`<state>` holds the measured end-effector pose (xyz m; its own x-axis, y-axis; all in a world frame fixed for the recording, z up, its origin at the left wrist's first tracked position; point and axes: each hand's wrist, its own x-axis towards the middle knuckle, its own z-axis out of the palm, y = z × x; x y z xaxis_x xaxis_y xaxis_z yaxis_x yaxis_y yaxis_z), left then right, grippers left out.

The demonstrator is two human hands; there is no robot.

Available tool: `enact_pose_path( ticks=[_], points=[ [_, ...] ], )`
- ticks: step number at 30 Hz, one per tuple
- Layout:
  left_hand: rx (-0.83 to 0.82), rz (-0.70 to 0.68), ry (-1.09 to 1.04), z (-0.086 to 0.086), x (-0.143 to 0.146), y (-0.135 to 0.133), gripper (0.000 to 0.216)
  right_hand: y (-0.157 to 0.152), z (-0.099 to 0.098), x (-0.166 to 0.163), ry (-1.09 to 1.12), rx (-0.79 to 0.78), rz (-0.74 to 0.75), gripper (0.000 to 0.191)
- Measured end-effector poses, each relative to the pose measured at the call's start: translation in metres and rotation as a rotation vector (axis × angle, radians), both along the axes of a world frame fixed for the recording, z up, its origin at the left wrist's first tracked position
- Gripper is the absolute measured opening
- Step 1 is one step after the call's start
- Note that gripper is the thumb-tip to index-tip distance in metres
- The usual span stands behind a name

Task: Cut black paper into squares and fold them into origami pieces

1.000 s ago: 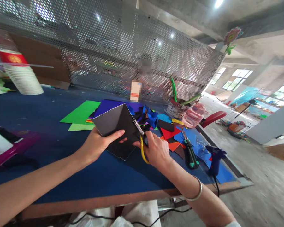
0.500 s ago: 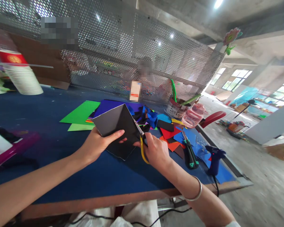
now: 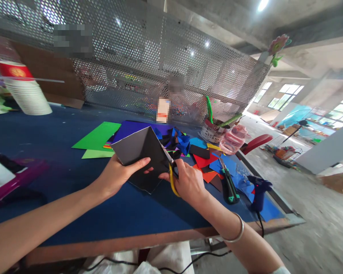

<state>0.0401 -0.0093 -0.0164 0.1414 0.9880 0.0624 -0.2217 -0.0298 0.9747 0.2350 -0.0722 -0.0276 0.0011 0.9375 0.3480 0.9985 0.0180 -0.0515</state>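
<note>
Left hand (image 3: 118,173) grips black card (image 3: 144,150); right hand (image 3: 190,179) holds scissors (image 3: 172,179) at its edge; to the right, 1 cutter (image 3: 229,182) and 1 glue gun (image 3: 259,190); behind, paper scraps (image 3: 183,143).

The left forearm (image 3: 60,213) slants in from lower left; the left hand (image 3: 118,175) pinches, its thumb (image 3: 140,164) stretched rightward, fingers mostly hidden. The right forearm (image 3: 228,220) rises from lower right to the right hand (image 3: 190,180), closed in a grip, fingers curled, back uppermost.
</note>
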Motion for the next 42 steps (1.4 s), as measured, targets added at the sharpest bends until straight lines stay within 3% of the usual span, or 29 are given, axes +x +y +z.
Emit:
enact_pose_path(
  ticks=[14, 22, 42],
  points=[
    [0.056, -0.061, 0.202, -0.012, -0.003, -0.003, 0.055, -0.003, 0.011, -0.003, -0.006, -0.104, -0.046, 0.058],
    [0.051, -0.072, 0.159, -0.005, 0.0, -0.008, 0.051, -0.002, 0.014, -0.004, 0.0, -0.096, -0.029, 0.061],
    [0.072, -0.026, 0.215, -0.017, -0.003, 0.001, 0.058, -0.003, 0.015, -0.005, -0.052, -0.133, -0.089, 0.05]
  ],
)
